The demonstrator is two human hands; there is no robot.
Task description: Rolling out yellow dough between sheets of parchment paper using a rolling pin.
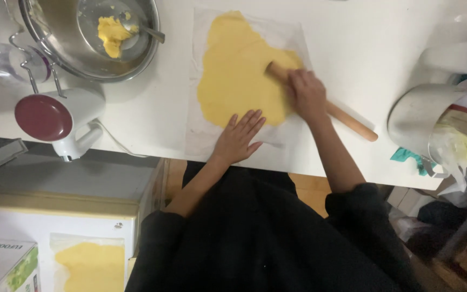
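Centrally, a sheet of yellow dough [239,81] lies rolled flat on a pale sheet of paper [204,135] on the white counter [363,43]; a wooden rolling pin [347,119] crosses its edge at about four o'clock, angled toward ten; the right hand [306,94] is closed over the pin's middle, pressing down on it; the left hand [239,138] lies open and flat, fingers spread, at six o'clock of the dough, fingertips at its rim, palm on the paper; at ten o'clock sits a steel bowl [71,54] holding a spoon and a lump of dough; at nine a white hand mixer [60,121]; at three a metal pot [417,121].
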